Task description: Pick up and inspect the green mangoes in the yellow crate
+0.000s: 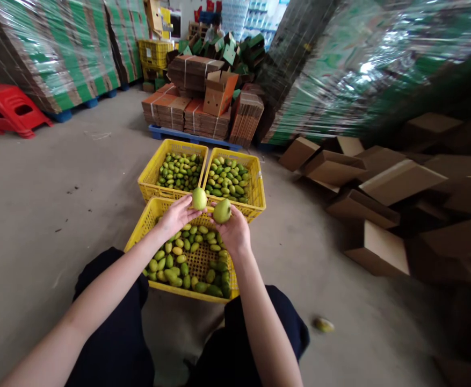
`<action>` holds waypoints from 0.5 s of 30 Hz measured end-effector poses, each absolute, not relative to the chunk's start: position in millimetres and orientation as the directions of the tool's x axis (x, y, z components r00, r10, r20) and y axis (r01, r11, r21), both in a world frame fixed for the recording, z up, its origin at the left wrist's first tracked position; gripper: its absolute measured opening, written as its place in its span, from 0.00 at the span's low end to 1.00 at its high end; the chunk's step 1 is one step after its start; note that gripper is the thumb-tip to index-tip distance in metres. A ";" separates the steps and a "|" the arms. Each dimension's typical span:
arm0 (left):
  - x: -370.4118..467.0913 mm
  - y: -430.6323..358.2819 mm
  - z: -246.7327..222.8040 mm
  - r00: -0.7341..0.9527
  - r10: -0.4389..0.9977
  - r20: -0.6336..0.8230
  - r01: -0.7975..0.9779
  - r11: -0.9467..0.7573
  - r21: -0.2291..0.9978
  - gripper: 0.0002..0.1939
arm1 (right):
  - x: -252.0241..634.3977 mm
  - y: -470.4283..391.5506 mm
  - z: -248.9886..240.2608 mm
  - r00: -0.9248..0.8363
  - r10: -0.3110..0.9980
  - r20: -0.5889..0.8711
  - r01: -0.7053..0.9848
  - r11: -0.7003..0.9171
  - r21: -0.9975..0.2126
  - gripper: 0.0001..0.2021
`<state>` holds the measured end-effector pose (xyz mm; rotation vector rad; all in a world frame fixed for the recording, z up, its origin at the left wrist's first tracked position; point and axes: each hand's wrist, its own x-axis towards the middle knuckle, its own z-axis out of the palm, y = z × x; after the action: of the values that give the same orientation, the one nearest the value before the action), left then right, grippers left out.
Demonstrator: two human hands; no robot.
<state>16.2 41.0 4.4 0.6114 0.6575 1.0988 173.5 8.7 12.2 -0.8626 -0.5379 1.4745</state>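
Note:
My left hand (pixel 180 216) holds a pale green mango (pixel 199 199) at its fingertips. Close beside it, my right hand (pixel 236 230) has its fingers round another green mango (pixel 222 211) with a dark spot on its side. Both hands are raised over the nearest yellow crate (pixel 136 232), between my knees. Many green and yellowish mangoes (pixel 173 275) lie in that crate, and part of its perforated floor shows among them. Two more yellow crates stand just beyond, the left crate (pixel 149 186) and the right crate (pixel 258 185), both holding mangoes.
One mango (pixel 323 324) lies on the floor at my right. Open cardboard boxes (pixel 384 247) are heaped on the right. Flattened cartons (pixel 207 121) sit on a blue pallet (pixel 171 133) ahead. A red stool (pixel 15 110) and plastic-wrapped green stacks (pixel 70 54) are at left.

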 end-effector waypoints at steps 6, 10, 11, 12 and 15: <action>18.7 35.8 1.5 0.397 0.908 -0.136 -0.515 0.343 0.786 0.19 | 165.0 3.3 10.0 0.084 0.972 -0.218 -0.565 -0.134 -0.814 0.20; 21.3 36.1 2.6 0.432 0.877 -0.211 -0.497 0.427 0.755 0.18 | 164.0 2.9 8.4 0.064 0.971 -0.232 -0.540 -0.162 -0.826 0.19; 22.2 36.8 3.0 0.420 0.875 -0.240 -0.507 0.446 0.738 0.18 | 163.7 3.2 7.8 0.086 0.969 -0.233 -0.542 -0.151 -0.827 0.18; 23.0 37.7 3.2 0.405 0.875 -0.265 -0.518 0.459 0.722 0.18 | 163.2 3.5 7.1 0.118 0.964 -0.238 -0.551 -0.136 -0.824 0.18; 24.5 40.4 1.5 0.371 0.873 -0.316 -0.550 0.481 0.683 0.17 | 161.4 4.9 4.1 0.193 0.947 -0.256 -0.584 -0.098 -0.806 0.18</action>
<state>24.5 40.4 1.5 0.5176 0.7229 0.9656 161.4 4.9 4.1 -0.9935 -0.4765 1.3690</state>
